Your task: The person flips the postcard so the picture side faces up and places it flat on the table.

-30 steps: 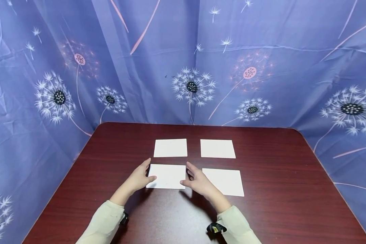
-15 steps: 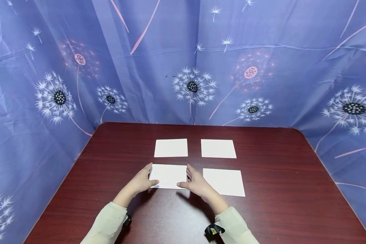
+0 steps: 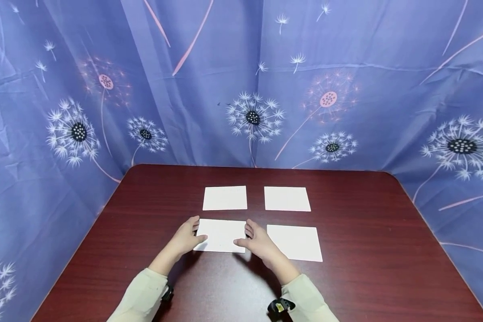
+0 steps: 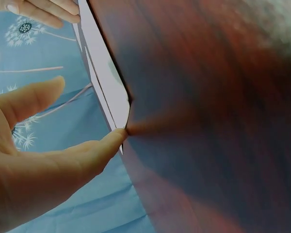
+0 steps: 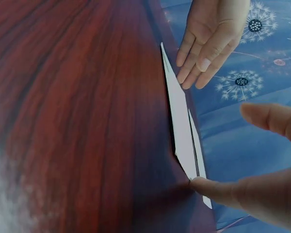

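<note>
A white rectangular card (image 3: 219, 235) lies on the table at the front left of a group of similar cards. My left hand (image 3: 185, 237) is at its left short edge, my right hand (image 3: 259, 241) at its right one. In the left wrist view one fingertip meets the corner of the card (image 4: 106, 68), while the thumb stays raised apart from it. The right wrist view likewise has a fingertip at a corner of the card (image 5: 180, 124), thumb held off. Neither hand curls round the card.
Another white card (image 3: 298, 243) lies just right of my right hand. Behind are a back left card (image 3: 225, 198) and a back right card (image 3: 287, 198). The dark red wooden table (image 3: 366, 250) ends at a blue dandelion-print curtain (image 3: 193, 112).
Both hands have come slightly inward, from beside the front left card to its short edges. The cards keep their layout; the head view has shifted slightly.
</note>
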Motion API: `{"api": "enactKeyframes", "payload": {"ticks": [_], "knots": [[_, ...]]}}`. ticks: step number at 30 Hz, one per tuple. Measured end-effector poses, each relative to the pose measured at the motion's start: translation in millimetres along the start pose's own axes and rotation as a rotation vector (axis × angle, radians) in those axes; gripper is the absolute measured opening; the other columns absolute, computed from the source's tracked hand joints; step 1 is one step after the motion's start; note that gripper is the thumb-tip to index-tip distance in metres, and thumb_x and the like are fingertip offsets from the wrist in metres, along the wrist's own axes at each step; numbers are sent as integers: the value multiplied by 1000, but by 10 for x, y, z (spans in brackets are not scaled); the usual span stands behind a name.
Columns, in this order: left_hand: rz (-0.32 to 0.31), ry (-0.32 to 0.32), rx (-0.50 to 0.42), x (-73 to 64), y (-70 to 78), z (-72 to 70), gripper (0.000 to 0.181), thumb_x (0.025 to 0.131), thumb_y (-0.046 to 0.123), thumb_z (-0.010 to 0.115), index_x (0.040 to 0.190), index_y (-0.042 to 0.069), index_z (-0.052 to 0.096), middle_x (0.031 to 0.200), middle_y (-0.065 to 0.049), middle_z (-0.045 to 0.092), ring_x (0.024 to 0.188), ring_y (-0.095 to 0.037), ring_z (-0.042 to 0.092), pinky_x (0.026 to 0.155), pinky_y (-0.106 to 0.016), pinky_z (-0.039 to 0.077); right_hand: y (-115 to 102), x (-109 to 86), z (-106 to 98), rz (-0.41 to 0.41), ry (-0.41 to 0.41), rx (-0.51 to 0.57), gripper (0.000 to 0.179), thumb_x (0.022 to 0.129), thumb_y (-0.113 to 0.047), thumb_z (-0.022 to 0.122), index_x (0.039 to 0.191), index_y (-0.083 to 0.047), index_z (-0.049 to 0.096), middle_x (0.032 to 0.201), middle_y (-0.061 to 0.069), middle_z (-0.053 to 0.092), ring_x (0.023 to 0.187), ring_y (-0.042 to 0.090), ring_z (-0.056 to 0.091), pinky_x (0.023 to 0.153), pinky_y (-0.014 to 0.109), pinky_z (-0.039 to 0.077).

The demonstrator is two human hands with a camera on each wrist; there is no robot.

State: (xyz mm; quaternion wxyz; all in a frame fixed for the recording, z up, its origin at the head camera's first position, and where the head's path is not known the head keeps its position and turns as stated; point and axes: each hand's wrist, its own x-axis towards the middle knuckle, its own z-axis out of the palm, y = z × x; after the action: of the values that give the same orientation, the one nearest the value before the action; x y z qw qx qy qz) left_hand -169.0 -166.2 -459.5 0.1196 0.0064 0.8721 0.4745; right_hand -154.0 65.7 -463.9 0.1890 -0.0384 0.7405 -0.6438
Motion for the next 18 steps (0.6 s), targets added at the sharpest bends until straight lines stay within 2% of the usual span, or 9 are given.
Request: {"api": "enactKeyframes", "payload": {"ticks": [7,18], "knots": [[-18,53,-34,25,-8,5,60,84,-6,60,138,-16,34,133,-35,45,123,-48,45,98,-53,42,10,33,-15,14,54,150,78,84,-3,62,143,19,16,143,39,30,134,48,31,110,52,27],[6,180,-24,58,-43,10,54,81,-10,60,133,-14,43,124,-31,52,116,-42,53,89,-43,50,-6,47,15,26,118,260,72,84,0,58,141,21,18,138,39,36,131,47,35,109,51,30]]}}
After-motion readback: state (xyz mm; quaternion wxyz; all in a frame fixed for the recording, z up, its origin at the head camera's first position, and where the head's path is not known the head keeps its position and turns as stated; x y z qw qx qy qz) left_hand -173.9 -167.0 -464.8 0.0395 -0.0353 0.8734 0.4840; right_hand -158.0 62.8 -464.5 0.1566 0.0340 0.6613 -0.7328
